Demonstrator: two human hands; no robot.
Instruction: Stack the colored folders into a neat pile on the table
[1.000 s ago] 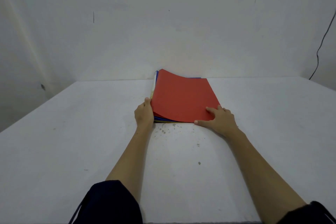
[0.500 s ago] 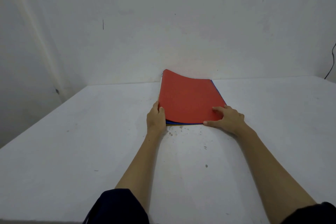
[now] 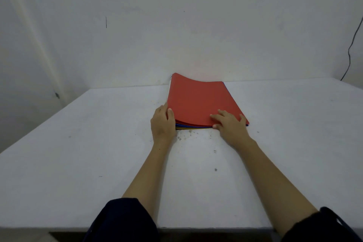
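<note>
The folder pile [image 3: 202, 104] sits on the white table [image 3: 98, 143] at its far edge by the wall, red folder [image 3: 198, 100] on top with its far left corner curling up. Left hand [image 3: 163, 124] presses flat against the pile's left edge, gripping nothing. Right hand [image 3: 229, 124] lies open on the near right corner, fingers spread, blue and yellow edges peeking beneath.

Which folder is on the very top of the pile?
The red folder. It covers the rest; only thin blue and yellow edges peek out beneath it.

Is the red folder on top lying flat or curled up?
Curled. The red folder lifts at its far left corner, and its near edge bows above the blue and yellow edges beneath.
</note>
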